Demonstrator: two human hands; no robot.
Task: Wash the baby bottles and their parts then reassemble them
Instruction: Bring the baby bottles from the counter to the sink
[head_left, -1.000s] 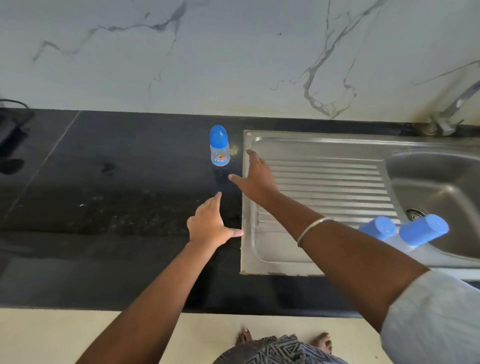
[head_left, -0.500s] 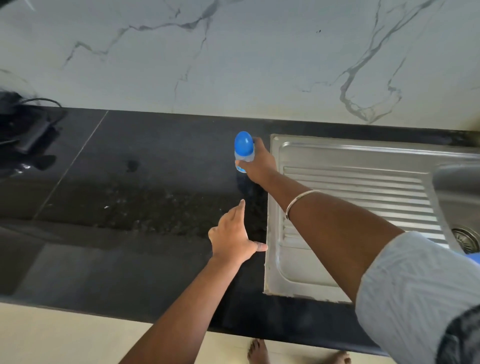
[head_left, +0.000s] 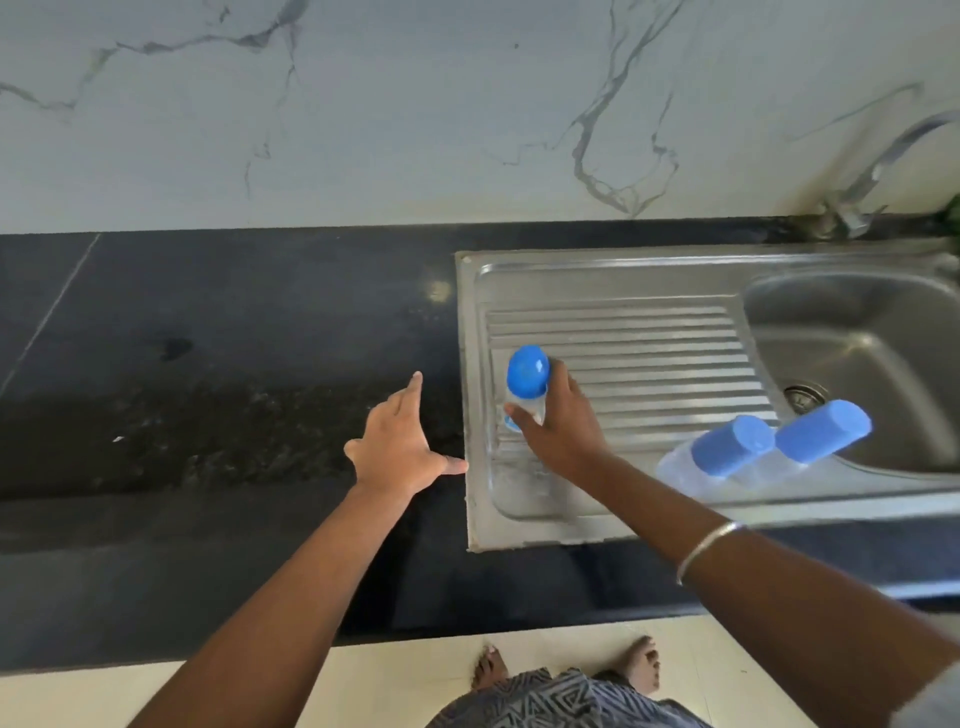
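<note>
The right hand (head_left: 558, 426) grips a small bottle (head_left: 525, 395) with a blue cap, fingers and thumb curled round its clear body; the bottle stands upright over the left end of the ribbed drainboard (head_left: 649, 358) of the steel sink (head_left: 597, 270). Whether its base touches the metal cannot be told, since the hand covers it.

The left hand (head_left: 397, 447) is at nine o'clock from the bottle, over the black counter (head_left: 208, 364) just beside the sink's left rim. Its grip is open: fingers straight and together, pointing to twelve o'clock, thumb stretched toward three o'clock, its tip at the rim. It holds nothing.

At four o'clock from the held bottle, two more bottles (head_left: 727, 457) with blue caps appear close together, blurred, in front of the near edge of the basin (head_left: 883, 353); what carries them cannot be made out. The drain (head_left: 804, 396) lies in the basin, and a tap (head_left: 878, 171) rises at two o'clock by the marbled wall (head_left: 415, 104).
</note>
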